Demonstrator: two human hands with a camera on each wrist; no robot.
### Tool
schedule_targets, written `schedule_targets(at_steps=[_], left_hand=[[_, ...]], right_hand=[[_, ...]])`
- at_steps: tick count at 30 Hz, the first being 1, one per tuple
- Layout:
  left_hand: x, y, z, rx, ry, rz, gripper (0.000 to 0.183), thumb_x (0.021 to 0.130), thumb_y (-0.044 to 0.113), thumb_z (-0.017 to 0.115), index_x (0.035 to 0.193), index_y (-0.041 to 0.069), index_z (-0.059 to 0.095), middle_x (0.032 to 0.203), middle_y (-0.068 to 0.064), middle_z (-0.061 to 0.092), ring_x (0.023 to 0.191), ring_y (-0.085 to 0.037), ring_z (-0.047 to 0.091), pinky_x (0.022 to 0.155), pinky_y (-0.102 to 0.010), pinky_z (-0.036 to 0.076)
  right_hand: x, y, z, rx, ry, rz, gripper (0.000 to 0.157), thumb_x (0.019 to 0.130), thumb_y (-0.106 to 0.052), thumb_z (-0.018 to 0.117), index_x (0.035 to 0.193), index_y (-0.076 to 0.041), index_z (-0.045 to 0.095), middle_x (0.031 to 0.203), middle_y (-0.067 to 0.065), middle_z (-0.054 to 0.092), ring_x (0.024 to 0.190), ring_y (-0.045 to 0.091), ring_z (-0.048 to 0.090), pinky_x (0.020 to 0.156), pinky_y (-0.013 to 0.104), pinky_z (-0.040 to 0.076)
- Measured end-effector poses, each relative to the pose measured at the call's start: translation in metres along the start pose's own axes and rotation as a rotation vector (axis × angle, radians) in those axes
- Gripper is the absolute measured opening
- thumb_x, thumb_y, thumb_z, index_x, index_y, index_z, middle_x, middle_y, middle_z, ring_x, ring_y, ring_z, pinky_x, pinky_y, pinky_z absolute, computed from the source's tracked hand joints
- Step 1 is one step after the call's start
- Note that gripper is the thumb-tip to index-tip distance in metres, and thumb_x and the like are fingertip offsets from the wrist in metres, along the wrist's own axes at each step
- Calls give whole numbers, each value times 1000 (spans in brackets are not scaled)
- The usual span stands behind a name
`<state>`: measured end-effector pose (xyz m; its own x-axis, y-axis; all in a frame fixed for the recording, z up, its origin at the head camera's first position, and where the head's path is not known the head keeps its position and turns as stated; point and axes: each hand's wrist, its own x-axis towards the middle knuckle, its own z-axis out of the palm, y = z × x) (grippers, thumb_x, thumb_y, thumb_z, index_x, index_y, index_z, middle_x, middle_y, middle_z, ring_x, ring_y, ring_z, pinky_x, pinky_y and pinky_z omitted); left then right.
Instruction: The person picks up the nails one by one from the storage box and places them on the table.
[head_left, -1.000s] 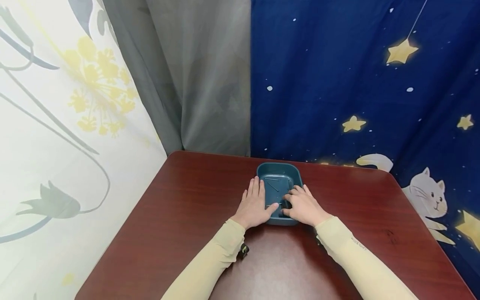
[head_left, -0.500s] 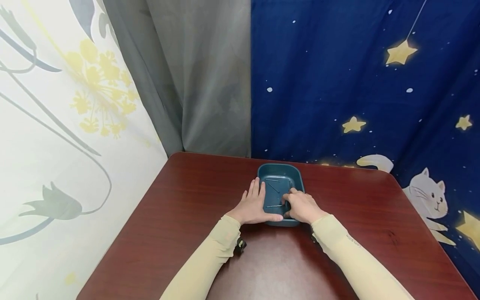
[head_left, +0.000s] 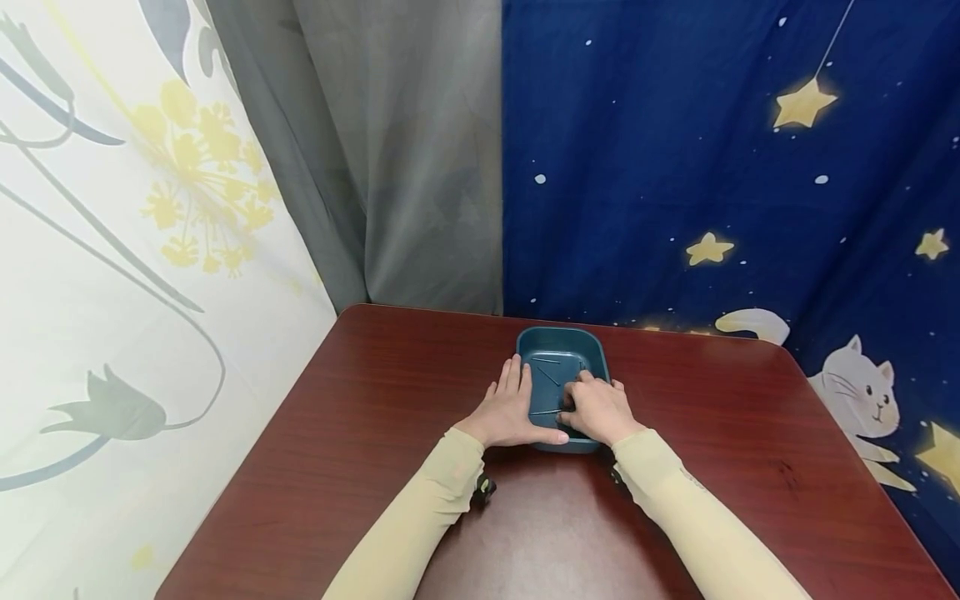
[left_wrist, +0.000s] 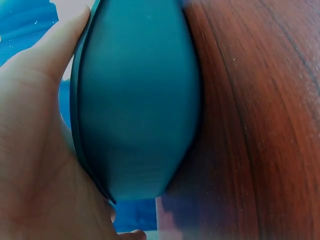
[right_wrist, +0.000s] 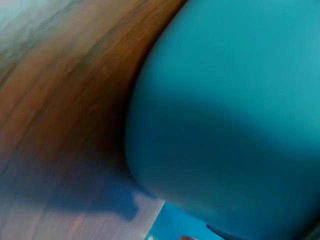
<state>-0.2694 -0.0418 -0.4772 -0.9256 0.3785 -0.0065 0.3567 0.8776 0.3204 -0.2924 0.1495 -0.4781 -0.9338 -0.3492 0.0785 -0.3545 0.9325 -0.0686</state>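
A dark teal rectangular tray (head_left: 566,447) stands on the table in the head view. Several thin, nail-like metal pieces (head_left: 548,376) lie scattered on its floor. My left hand (head_left: 504,414) rests along the tray's left and near rim, fingers straight and thumb stretched along the near edge. The left wrist view has that hand (left_wrist: 35,125) against the rim, beside the tray's outer wall (left_wrist: 140,100). My right hand (head_left: 598,410) reaches into the tray's near right part with its fingers curled down. Its fingertips are by one thin piece (head_left: 545,412); whether they pinch anything is hidden.
The reddish-brown table (head_left: 390,417) extends around the tray on all sides. Behind it hang a grey curtain (head_left: 435,167) and a blue starry curtain (head_left: 637,125). A white patterned curtain (head_left: 97,250) is at the left. The tray's wall (right_wrist: 225,100) fills much of the right wrist view.
My right hand has shifted slightly left within the tray, and its fingers have curled in more. My left thumb has swung right along the near rim.
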Motion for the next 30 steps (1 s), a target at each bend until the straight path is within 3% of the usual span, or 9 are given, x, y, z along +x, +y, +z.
schedule_targets(at_steps=[7, 12, 16, 23, 30], left_hand=[[2, -3, 1, -16, 4, 1, 136, 51, 95, 37, 147, 8, -6, 153, -11, -14, 141, -25, -7, 108, -48, 21], [2, -2, 0, -45, 2, 7, 135, 51, 94, 40, 147, 9, -6, 152, -7, -19, 140, -24, -8, 109, -47, 20], [2, -2, 0, -46, 0, 10, 136, 51, 94, 39, 147, 9, -6, 151, -7, -20, 140, -24, -9, 108, -48, 20], [2, -3, -2, -54, 16, 17, 135, 52, 92, 43, 147, 6, -1, 151, -6, -21, 141, -24, -8, 108, -49, 21], [0, -2, 0, -43, 2, 6, 137, 51, 93, 41, 147, 7, -3, 152, -6, -20, 141, -24, -7, 108, -50, 18]], right_hand=[[8, -4, 3, 27, 82, -24, 16, 67, -39, 79, 73, -31, 67, 78, -8, 51, 72, 15, 55, 85, 61, 30], [8, -4, 4, 13, 103, -65, 15, 70, -34, 77, 83, -34, 70, 85, -10, 55, 83, 19, 57, 94, 72, 14], [7, -5, 4, 27, 95, -98, 21, 71, -38, 76, 92, -37, 70, 91, -11, 57, 88, 18, 56, 94, 73, 8], [7, -5, 0, 99, 111, -129, 15, 70, -29, 79, 81, -37, 72, 86, -13, 58, 84, 15, 54, 95, 72, -5], [4, -4, 2, 80, 98, -148, 14, 68, -26, 80, 75, -35, 71, 89, -12, 58, 86, 17, 53, 94, 74, -4]])
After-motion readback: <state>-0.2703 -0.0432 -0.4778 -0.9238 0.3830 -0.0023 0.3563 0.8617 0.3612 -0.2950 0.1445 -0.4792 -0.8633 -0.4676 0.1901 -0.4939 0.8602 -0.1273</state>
